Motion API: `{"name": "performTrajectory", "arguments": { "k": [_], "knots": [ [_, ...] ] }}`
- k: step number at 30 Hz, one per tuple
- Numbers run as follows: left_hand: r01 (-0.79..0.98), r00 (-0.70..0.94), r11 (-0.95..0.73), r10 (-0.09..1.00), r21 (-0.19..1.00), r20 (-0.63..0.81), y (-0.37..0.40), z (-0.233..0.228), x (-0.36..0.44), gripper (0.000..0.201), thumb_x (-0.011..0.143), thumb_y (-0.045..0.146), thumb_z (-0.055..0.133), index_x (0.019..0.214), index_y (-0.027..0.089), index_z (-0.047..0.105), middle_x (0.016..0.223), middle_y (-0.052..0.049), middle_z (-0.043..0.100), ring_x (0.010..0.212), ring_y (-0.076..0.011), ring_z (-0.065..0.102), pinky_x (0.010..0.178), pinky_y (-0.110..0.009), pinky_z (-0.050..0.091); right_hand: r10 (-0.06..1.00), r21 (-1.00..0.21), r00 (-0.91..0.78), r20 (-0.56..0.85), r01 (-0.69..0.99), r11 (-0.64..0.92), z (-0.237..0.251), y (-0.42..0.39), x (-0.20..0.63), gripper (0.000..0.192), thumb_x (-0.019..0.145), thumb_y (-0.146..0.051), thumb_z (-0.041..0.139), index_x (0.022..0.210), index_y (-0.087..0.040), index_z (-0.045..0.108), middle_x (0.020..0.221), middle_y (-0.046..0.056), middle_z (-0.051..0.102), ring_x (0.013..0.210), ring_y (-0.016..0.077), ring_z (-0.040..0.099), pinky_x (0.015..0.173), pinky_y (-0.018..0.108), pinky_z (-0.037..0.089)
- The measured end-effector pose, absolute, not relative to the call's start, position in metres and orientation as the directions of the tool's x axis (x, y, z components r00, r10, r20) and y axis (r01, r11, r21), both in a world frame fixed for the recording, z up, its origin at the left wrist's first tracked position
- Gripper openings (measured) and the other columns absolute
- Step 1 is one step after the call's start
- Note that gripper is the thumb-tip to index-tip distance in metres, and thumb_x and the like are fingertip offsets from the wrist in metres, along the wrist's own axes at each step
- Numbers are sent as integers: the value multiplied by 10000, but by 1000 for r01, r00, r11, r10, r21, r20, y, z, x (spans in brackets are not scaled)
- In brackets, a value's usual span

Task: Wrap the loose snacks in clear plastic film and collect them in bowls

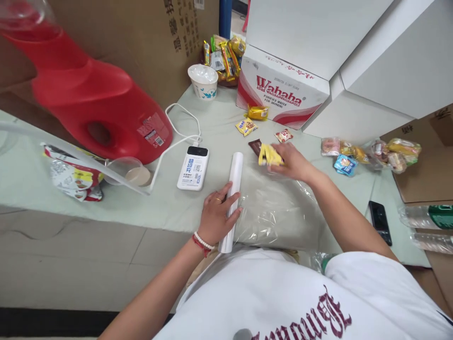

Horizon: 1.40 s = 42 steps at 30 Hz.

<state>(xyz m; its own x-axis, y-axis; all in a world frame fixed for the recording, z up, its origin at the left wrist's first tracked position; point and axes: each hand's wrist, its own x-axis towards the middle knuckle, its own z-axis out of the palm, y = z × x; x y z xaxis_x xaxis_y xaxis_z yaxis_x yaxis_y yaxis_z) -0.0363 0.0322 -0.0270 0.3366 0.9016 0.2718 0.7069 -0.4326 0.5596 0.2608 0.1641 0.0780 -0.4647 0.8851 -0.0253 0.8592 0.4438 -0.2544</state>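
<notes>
At the far left stands a big red jug [95,108], and right of it a white power bank [193,167] lies on the pale green table [42,179], its cable looping back. My left hand [217,215] presses flat on the roll of clear film [232,198], fingers curled over it, with the sheet [276,208] drawn out to the right. My right hand [292,163] is closed on yellow snack packets [269,155] at the sheet's far edge, near the Wahaha box [283,92]; loose sweets [371,153] lie further right
</notes>
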Motion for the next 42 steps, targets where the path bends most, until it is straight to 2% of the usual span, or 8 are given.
{"name": "performTrajectory", "arguments": {
  "k": [6,10,15,20,26,32,38,42],
  "knots": [
    [711,343,-421,907,563,245,33,-24,-35,514,979,439,595,1461,267,547,1617,-146,490,1404,-333,558,1121,-539,468,874,-212,-444,-198,890,404,41,79,275,676,948,-498,647,1522,-173,498,1342,193,615,1223,365,500,1045,496,419],
    [761,181,-262,964,593,193,36,-13,-28,751,977,563,553,1588,177,349,1587,-228,478,1482,-362,471,1121,-535,484,887,-255,-439,-141,882,396,32,64,270,889,910,-598,668,1621,-159,363,1560,210,475,1450,389,364,1181,536,330],
    [906,-27,51,998,419,-63,57,13,-7,710,959,610,512,1448,97,487,1346,-265,620,1264,-410,624,983,-545,549,972,-199,-225,61,952,233,40,53,239,700,1024,-504,489,1625,-163,377,1584,201,478,1476,368,360,1220,540,283],
    [964,69,3,963,267,-260,72,24,2,473,946,578,525,1171,177,634,1198,-173,698,1109,-356,697,853,-438,572,971,-91,-218,-102,974,209,29,53,224,573,1014,-405,560,1547,-203,498,1398,182,640,1320,365,505,1176,533,310],
    [957,63,16,964,291,-260,70,22,-3,438,961,557,501,1186,198,614,1230,-147,706,1109,-337,696,812,-411,564,962,-54,-213,-168,977,207,33,50,244,609,1027,-476,539,1549,-169,478,1329,205,654,1234,375,537,1046,492,402],
    [967,85,-12,957,255,-278,70,29,3,422,972,501,502,1205,166,608,1222,-170,698,1130,-354,689,850,-431,564,947,-30,-189,-260,982,188,44,50,242,499,1027,-503,522,1404,-182,585,1220,195,690,1182,377,569,950,464,443],
    [978,56,8,953,208,-298,70,35,5,389,994,411,450,1216,127,595,1251,-201,677,1174,-369,672,874,-443,564,937,-48,-234,-261,972,229,46,47,251,510,1029,-505,522,1431,-197,576,1223,186,694,1215,377,552,981,485,443],
    [976,50,16,954,217,-296,71,34,4,419,989,464,464,1227,142,586,1264,-194,675,1180,-378,671,862,-456,570,954,-17,-215,-208,976,216,46,38,251,586,1039,-561,469,1475,-181,563,1348,215,655,1321,403,504,1098,592,381]
  ]
}}
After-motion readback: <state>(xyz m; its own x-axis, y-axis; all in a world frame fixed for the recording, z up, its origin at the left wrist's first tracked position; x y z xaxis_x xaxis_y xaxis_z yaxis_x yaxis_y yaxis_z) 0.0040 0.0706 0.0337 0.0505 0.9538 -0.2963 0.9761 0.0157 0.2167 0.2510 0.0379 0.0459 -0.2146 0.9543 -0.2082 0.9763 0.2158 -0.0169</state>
